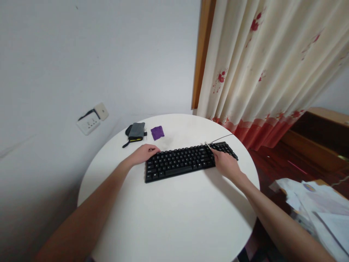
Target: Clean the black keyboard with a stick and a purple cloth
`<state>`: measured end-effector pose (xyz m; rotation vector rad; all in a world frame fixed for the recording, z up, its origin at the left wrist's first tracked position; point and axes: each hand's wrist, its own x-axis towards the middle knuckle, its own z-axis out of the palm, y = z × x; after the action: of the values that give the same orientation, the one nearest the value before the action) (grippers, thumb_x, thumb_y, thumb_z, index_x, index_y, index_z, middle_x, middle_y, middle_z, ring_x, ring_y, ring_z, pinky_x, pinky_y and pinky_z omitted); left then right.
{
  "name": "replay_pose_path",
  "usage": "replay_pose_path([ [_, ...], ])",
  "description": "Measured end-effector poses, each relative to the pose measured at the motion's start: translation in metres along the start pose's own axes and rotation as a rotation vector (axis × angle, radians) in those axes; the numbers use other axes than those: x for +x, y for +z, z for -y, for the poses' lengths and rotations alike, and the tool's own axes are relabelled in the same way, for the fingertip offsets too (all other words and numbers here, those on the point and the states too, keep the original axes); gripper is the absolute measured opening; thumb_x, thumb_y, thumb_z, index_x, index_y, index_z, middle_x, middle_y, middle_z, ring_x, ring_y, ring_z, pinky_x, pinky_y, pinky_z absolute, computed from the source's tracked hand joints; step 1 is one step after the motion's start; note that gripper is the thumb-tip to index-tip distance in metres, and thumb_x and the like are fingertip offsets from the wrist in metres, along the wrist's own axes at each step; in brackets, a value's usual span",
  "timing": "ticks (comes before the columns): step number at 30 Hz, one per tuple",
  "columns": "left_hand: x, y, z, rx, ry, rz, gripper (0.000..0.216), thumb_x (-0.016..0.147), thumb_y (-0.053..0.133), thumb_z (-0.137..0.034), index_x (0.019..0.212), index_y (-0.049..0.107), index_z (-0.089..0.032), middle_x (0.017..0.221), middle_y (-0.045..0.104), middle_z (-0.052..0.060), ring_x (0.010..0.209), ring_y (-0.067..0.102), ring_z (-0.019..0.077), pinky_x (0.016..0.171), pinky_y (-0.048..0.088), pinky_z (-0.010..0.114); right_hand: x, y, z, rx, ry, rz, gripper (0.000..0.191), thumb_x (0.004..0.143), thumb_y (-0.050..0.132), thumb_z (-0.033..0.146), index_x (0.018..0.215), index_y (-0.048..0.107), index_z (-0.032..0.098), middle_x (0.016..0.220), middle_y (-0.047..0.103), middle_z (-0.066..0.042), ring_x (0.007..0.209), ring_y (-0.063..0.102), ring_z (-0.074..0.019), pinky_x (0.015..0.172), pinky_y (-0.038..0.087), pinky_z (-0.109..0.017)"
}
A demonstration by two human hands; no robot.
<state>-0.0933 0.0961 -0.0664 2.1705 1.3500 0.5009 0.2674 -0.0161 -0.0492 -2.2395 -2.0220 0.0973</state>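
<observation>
A black keyboard [180,163] lies across the middle of a round white table [174,218]. My left hand [144,153] rests on the keyboard's back left corner, fingers curled over its edge. My right hand [225,162] lies on the keys between the main block and the number pad. Its fingers are pinched on a slim white stick-like tool [207,145], whose tip points up and left over the top row. The keyboard's thin cable [222,137] runs off from the back right.
A grey pouch [135,131] with a black strap and a small purple cloth [157,132] lie at the table's back. A wall socket [88,123] is at left, a flowered curtain [261,72] behind, and papers [313,203] on dark wooden furniture at right.
</observation>
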Motion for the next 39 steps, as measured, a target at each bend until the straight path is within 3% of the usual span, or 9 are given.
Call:
replay_pose_path([
  [19,0.000,0.001,0.001,0.008,-0.003,-0.002,0.044,0.083,0.047,-0.053,0.091,0.075,-0.020,0.098,0.074,0.005,0.094,0.065,0.0253,0.086,0.047,0.032,-0.098,0.010,-0.037,-0.035,0.019,0.066,0.048,0.100,0.032,0.027,0.146,0.041,0.029,0.088,0.072,-0.011,0.083,0.070,-0.0258,0.069,0.045,-0.031],
  [27,0.001,0.001,0.003,0.033,0.020,-0.005,0.040,0.086,0.047,-0.049,0.091,0.075,-0.021,0.097,0.074,0.004,0.092,0.066,0.0233,0.084,0.046,0.029,-0.122,0.008,-0.047,0.044,0.035,0.090,0.046,0.099,0.034,0.028,0.143,0.047,0.030,0.092,0.073,-0.010,0.086,0.070,-0.0264,0.070,0.047,-0.031],
  [32,0.000,0.001,0.002,0.019,0.025,-0.004,0.040,0.086,0.047,-0.050,0.091,0.075,-0.021,0.097,0.074,0.004,0.091,0.065,0.0234,0.084,0.046,0.029,-0.105,-0.006,-0.048,0.132,0.076,-0.060,0.044,0.100,0.033,0.035,0.141,0.049,0.033,0.099,0.073,-0.008,0.089,0.070,-0.0264,0.074,0.048,-0.032],
  [39,0.000,0.000,0.000,0.029,0.020,0.010,0.040,0.087,0.047,-0.048,0.091,0.074,-0.020,0.097,0.074,0.004,0.092,0.065,0.0232,0.083,0.046,0.029,-0.023,-0.009,-0.031,0.186,0.038,-0.142,0.044,0.100,0.030,0.031,0.137,0.053,0.031,0.114,0.070,-0.007,0.101,0.066,-0.0251,0.081,0.047,-0.032],
])
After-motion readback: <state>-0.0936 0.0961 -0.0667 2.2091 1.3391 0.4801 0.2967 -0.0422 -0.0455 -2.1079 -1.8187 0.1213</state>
